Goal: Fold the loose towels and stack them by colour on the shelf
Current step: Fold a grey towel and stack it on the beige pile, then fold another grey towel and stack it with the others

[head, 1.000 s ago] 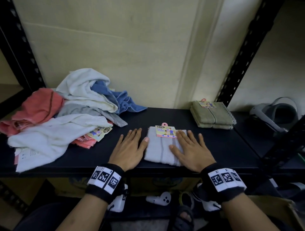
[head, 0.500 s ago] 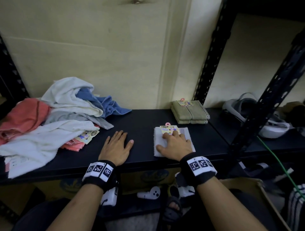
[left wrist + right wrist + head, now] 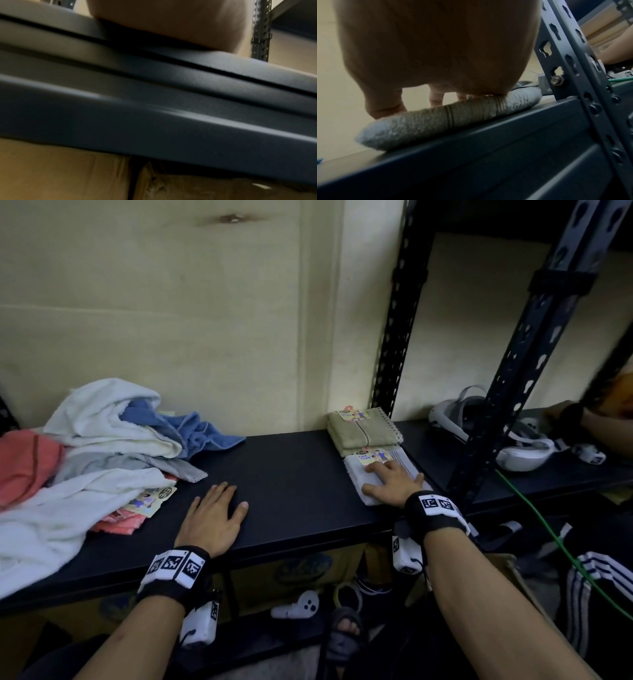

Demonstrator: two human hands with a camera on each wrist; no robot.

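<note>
Two hands: left hand point(image 3: 214, 517) flat on shelf point(image 3: 301, 474); right hand point(image 3: 394, 479) flat on grey towel point(image 3: 358, 474).
Risk: towel might slide off the edge.

A white VR headset point(image 3: 507, 446) lay on the neighbouring shelf, a green cable point(image 3: 548, 529) trailing beside it; a white handheld controller point(image 3: 296, 606) sat below.

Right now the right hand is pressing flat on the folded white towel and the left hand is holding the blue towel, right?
Not quite. The left hand holds nothing; the head view shows it flat on the bare black shelf, apart from the blue towel. The right hand does press flat on the folded white towel.
</note>
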